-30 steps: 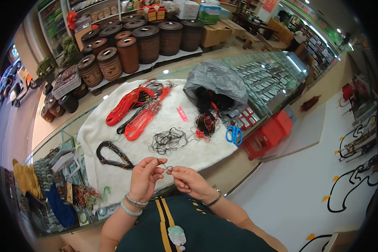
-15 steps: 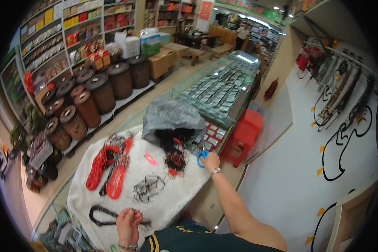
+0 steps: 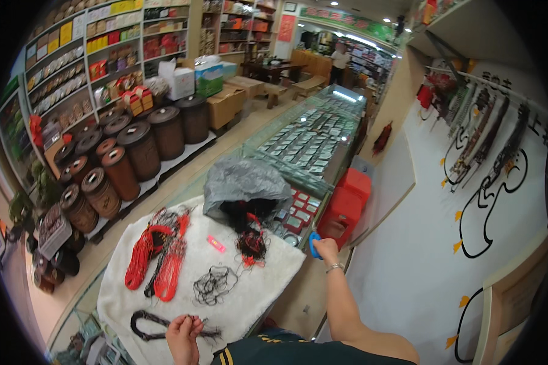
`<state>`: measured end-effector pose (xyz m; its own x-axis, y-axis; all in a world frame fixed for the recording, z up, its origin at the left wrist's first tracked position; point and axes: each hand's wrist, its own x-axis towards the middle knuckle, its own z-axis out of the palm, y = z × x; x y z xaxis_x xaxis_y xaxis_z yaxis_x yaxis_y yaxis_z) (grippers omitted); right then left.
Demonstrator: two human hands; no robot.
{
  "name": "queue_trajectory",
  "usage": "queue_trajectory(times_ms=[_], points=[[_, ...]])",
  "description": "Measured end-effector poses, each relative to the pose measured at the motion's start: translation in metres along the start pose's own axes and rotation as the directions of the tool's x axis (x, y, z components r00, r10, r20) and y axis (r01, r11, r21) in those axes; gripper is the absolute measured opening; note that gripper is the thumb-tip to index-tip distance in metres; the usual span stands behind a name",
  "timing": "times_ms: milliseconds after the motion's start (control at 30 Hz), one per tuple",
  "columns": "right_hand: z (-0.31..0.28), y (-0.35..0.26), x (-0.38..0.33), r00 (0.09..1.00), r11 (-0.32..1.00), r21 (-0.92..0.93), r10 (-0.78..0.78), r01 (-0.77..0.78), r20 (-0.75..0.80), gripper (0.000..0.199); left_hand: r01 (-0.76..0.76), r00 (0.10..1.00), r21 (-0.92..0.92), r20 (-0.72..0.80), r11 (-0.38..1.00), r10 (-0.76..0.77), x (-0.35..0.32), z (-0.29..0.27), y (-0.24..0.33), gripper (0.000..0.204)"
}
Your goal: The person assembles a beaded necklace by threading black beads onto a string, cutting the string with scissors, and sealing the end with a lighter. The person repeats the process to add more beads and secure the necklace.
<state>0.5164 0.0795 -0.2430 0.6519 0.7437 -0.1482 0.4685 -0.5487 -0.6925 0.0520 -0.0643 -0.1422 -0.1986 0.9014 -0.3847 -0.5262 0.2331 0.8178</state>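
Observation:
My left hand is closed in a pinch at the near edge of a white cloth, with dark strands showing at its fingertips. A looped bundle of black cord lies by it, its loose ends coming out on the other side. My right hand is stretched out beyond the cloth's right edge, closed around blue-handled scissors; their blades cannot be made out. On the cloth lie red cord hanks, a loose black cord tangle, a red-and-black cord tangle and a small pink packet.
A grey plastic bag with dark contents opens towards me at the cloth's far edge. Behind it runs a glass display counter. Red stools stand at its right side, near a white wall. Brown canisters line the left.
My right hand has moved right, off the cloth's edge, with the scissors. My left hand stays pinched near the black cord bundle, slightly lower. The view has shifted a little.

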Motion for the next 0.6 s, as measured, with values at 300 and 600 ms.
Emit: queue_trajectory(times_ms=[300,600], points=[[-0.017,-0.059,-0.150,0.751,0.836,0.454,-0.507,0.308,0.423,0.038,0.007,0.985,-0.032,0.171,0.999,-0.002,-0.004,-0.008,0.001,0.017],[-0.005,-0.133,-0.265,0.276,0.478,0.363,-0.830,0.800,0.485,0.049,-0.011,0.984,-0.018,0.177,1.000,0.014,-0.023,-0.013,0.014,0.020]])
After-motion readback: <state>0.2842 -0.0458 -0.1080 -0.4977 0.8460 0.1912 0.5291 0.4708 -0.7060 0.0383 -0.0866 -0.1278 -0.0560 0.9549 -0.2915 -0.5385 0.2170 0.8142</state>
